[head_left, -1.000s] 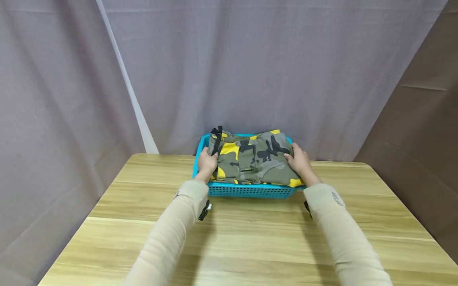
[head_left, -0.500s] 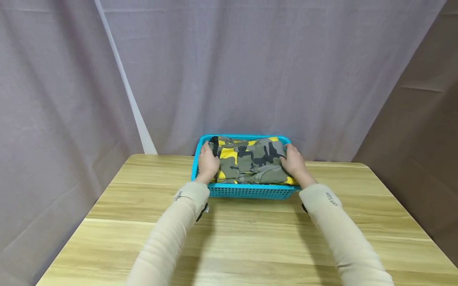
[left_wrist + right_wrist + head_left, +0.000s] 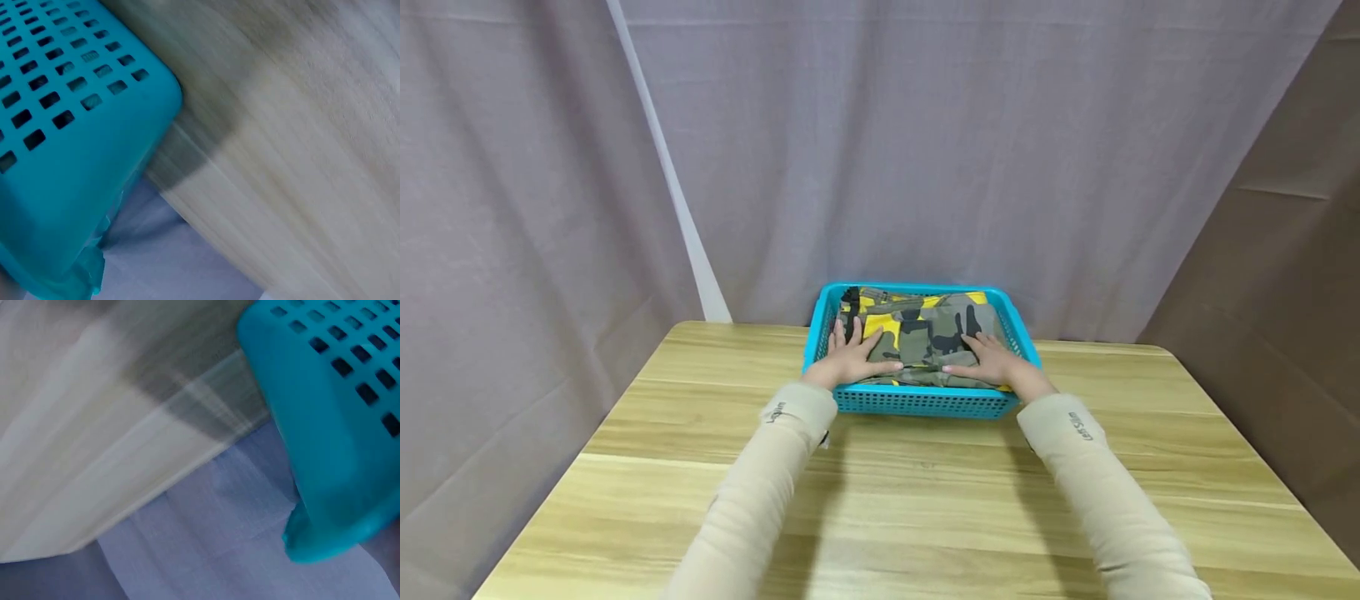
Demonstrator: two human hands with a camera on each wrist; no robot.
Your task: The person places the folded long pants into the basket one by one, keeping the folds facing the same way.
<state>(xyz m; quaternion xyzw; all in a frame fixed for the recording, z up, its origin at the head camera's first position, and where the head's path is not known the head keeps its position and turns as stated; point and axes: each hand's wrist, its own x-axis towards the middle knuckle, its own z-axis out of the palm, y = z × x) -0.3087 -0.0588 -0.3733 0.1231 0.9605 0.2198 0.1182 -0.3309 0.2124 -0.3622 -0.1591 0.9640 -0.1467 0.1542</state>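
A folded camouflage garment (image 3: 917, 337) in green, grey, black and yellow lies inside a blue plastic basket (image 3: 925, 402). It has a flap pocket like that of cargo trousers. My left hand (image 3: 850, 360) rests on its left part, fingers spread and the thumb pointing right. On the right part lies my right hand (image 3: 996, 367), also with spread fingers, its thumb pointing left. Both wrists pass over the basket's near rim. The left wrist view shows a perforated basket wall (image 3: 69, 131), and the right wrist view another basket corner (image 3: 325, 425); the garment is hidden in both.
The basket stands at the far edge of a light wooden table (image 3: 925, 500). Directly behind it hangs a grey-mauve curtain (image 3: 925, 150). A brown curtain (image 3: 1262, 292) hangs along the right side. Bare tabletop shows in front and on both sides.
The garment has sunk lower into the basket. My hands have let go of its two ends, moved inward and spread flat on top; more of the basket's right rim shows.
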